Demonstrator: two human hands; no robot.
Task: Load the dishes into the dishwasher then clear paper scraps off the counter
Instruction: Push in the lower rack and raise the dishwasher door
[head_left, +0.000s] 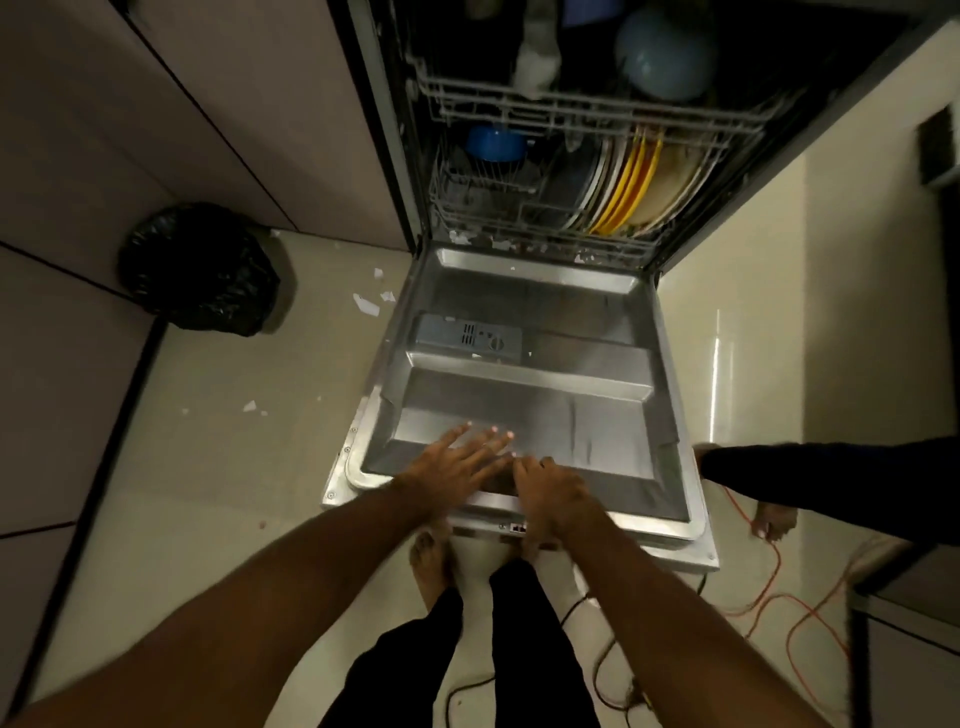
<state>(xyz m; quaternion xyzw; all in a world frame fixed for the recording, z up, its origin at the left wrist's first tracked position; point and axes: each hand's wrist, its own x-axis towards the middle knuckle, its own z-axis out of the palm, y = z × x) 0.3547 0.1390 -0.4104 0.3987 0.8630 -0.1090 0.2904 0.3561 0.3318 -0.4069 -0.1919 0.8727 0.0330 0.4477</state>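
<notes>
The dishes (623, 182) stand in the rack (483, 205) at upper centre, the left hand (457, 462) lies flat with spread fingers on the open dishwasher door (519, 395), and the right hand (550, 493) grips its front edge, so loading looks finished and clearing paper remains.

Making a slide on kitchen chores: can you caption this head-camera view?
Left hand flat on the open dishwasher door, right hand gripping its front edge; plates stand racked inside.

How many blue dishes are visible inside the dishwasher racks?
2. A pale blue bowl sits in the upper rack, at the right; a darker blue cup is in the lower rack, at the left. Others may be hidden in the dark.
</notes>
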